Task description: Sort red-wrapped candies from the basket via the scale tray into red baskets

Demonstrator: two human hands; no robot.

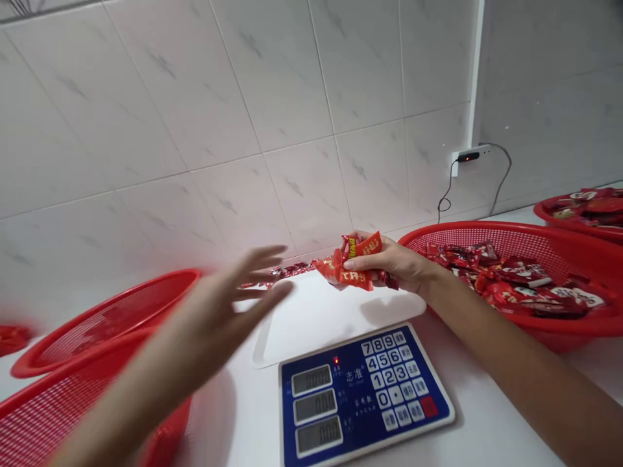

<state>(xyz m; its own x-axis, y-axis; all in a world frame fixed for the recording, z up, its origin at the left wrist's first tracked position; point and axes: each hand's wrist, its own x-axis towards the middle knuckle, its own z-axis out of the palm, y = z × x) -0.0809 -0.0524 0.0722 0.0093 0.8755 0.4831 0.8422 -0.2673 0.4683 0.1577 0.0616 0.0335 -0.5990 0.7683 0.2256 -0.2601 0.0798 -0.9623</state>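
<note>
My right hand (pixel 396 263) grips a bunch of red snack packets (pixel 353 264) above the far edge of the white weighing tray (pixel 316 318) of an electronic scale (pixel 365 395). My left hand (pixel 233 301), blurred, hovers open with fingers spread over the tray's left side, holding nothing. Beneath the left forearm sit stacked red mesh baskets (pixel 97 324). On the right, a red mesh basket (pixel 549 243) is filled with several red packets (pixel 520 282).
The scale's blue panel has a keypad and three displays. A few loose red packets (pixel 287 269) lie by the tiled wall behind the tray. Another red basket of packets (pixel 584 211) stands at far right. A charger and cable (pixel 467 159) hang on the wall.
</note>
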